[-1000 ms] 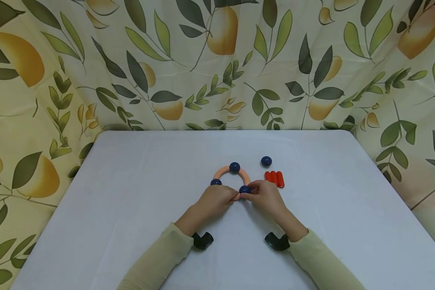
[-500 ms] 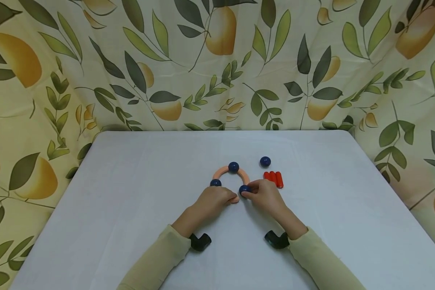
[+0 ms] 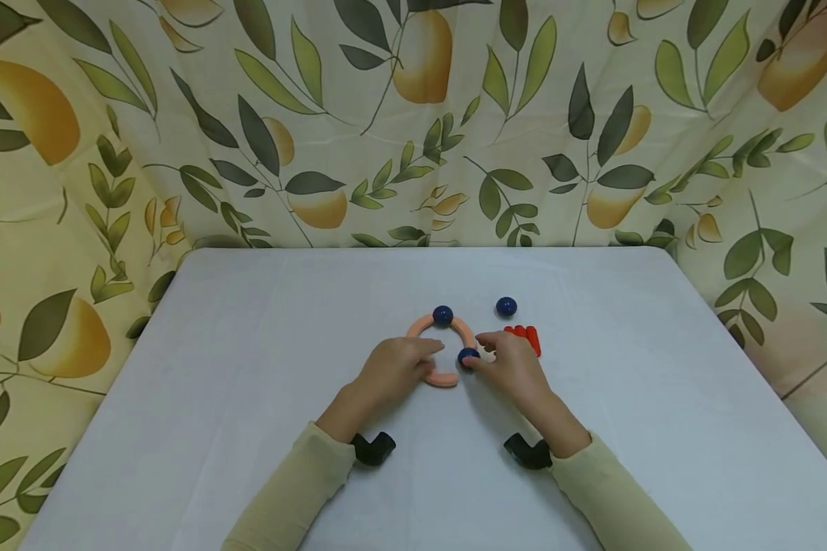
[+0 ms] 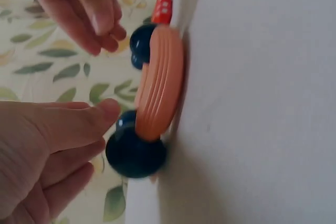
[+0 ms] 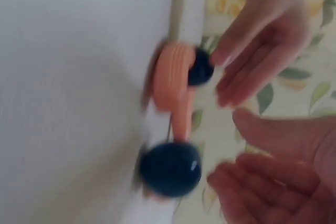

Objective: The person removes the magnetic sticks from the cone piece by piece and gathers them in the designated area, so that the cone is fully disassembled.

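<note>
An unfinished ring lies flat on the white tabletop [image 3: 282, 329], in front of the person and between the two hands. It is made of smooth, glossy dark blue balls joined by curved peach bars: the far ball [image 3: 443, 316] links the far-left bar [image 3: 421, 325] and the right-hand bar [image 3: 464, 332], which runs down to the right ball [image 3: 468, 357]. The near bar [image 3: 442, 379] carries fine lengthwise grooves, and its free end stops just apart from the right ball, leaving the circle open there. The left hand [image 3: 395, 369] is loosely spread over the ring's left side, gripping nothing, its thumb close to the left ball [image 4: 135, 152]; whether they touch is unclear. The right hand [image 3: 513, 370] has thumb and fingers parted beside the right ball, also without a grip. In the head view the left hand hides the left ball and its joints, and the right hand covers the lower ends of some red bars [image 3: 533, 341]. A loose blue ball [image 3: 506, 307] sits beyond them, fully visible. Both wrist views are soft, the right one badly blurred, with bars and balls overlapping so the joints are hard to read.
</note>
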Motion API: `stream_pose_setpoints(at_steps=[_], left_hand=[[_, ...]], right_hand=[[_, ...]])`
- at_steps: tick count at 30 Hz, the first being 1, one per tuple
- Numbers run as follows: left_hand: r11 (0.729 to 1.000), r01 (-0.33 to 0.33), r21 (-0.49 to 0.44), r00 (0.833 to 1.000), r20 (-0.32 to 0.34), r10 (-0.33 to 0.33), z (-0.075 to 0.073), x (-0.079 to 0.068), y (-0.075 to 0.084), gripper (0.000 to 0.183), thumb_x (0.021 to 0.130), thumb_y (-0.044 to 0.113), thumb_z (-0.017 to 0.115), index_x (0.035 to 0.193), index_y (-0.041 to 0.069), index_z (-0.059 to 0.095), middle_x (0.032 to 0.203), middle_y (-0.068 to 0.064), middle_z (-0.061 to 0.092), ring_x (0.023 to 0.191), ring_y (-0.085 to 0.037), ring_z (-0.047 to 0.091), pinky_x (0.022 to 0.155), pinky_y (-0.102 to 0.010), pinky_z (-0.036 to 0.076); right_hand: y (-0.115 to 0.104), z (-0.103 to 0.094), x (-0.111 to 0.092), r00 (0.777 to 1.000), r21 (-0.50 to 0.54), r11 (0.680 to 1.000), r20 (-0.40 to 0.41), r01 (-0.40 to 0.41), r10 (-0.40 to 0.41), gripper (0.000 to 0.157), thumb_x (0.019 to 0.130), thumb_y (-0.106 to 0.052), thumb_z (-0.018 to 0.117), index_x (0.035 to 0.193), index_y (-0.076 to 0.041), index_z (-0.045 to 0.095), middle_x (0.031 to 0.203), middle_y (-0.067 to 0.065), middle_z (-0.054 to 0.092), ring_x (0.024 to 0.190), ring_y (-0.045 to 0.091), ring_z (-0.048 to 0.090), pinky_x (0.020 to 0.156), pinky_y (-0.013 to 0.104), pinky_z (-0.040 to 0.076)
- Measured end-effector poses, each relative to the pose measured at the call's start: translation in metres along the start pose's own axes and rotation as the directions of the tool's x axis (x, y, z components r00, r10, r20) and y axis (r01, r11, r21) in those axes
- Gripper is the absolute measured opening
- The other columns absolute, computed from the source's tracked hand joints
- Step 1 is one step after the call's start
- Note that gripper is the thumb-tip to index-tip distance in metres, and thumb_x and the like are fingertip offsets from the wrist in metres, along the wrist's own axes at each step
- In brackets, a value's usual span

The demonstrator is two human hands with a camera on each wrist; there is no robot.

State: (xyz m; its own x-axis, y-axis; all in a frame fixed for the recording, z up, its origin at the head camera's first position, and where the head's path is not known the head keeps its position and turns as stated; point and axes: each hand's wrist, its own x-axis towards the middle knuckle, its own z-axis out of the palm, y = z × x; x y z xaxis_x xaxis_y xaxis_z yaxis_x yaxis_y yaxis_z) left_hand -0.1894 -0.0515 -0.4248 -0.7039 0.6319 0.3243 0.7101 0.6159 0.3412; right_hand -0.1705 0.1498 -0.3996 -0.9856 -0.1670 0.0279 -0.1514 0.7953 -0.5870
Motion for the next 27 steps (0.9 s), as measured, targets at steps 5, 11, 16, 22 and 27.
stream_pose_setpoints(at_steps=[5,11,16,22,27], left_hand=[[0.995,0.098,-0.03,0.993,0.074,-0.096,-0.009,-0.003,-0.02,0.019,0.084,0.015,0.068,0.103,0.012,0.066,0.093,0.001,0.067,0.08,-0.014,0.061,0.07,-0.028,0.047],[0.993,0.076,-0.087,0.992,0.102,-0.067,-0.009,-0.005,-0.027,0.011,0.083,0.012,0.068,0.093,0.013,0.064,0.082,0.003,0.064,0.071,-0.011,0.057,0.065,-0.026,0.045],[0.989,0.114,-0.092,0.99,0.09,-0.106,-0.008,-0.006,-0.028,0.021,0.081,0.011,0.069,0.102,0.012,0.067,0.093,-0.001,0.067,0.085,-0.016,0.062,0.073,-0.03,0.048],[0.986,0.15,-0.074,0.984,0.109,-0.141,-0.009,-0.007,-0.027,0.027,0.082,0.01,0.069,0.108,0.01,0.066,0.101,-0.004,0.067,0.092,-0.019,0.062,0.078,-0.032,0.048],[0.985,0.156,-0.081,0.983,0.113,-0.146,-0.008,-0.007,-0.027,0.033,0.082,0.01,0.069,0.114,0.007,0.065,0.108,-0.007,0.065,0.099,-0.021,0.061,0.084,-0.033,0.047]], right_hand=[[-0.012,0.012,-0.003,0.96,0.016,0.966,0.11,0.257,-0.257,0.029,0.077,-0.007,0.074,0.102,0.004,0.068,0.094,0.011,0.068,0.083,0.023,0.062,0.073,0.033,0.051],[-0.011,0.026,0.001,0.919,-0.058,0.932,0.199,0.358,-0.34,0.016,0.078,0.001,0.069,0.094,0.001,0.071,0.086,0.007,0.069,0.075,0.013,0.063,0.069,0.024,0.05],[-0.011,0.026,-0.005,0.92,-0.071,0.93,0.186,0.362,-0.344,0.012,0.079,0.0,0.069,0.09,0.0,0.073,0.078,0.005,0.069,0.068,0.012,0.062,0.06,0.019,0.047],[-0.005,0.019,-0.016,0.924,-0.032,0.936,0.174,0.35,-0.339,0.008,0.079,-0.001,0.069,0.085,-0.003,0.074,0.065,-0.002,0.062,0.058,0.007,0.05,0.05,0.017,0.037],[0.007,0.003,-0.026,0.961,-0.016,0.97,0.144,0.242,-0.238,0.011,0.078,0.0,0.07,0.088,-0.003,0.073,0.076,0.0,0.066,0.066,0.01,0.054,0.062,0.024,0.048]])
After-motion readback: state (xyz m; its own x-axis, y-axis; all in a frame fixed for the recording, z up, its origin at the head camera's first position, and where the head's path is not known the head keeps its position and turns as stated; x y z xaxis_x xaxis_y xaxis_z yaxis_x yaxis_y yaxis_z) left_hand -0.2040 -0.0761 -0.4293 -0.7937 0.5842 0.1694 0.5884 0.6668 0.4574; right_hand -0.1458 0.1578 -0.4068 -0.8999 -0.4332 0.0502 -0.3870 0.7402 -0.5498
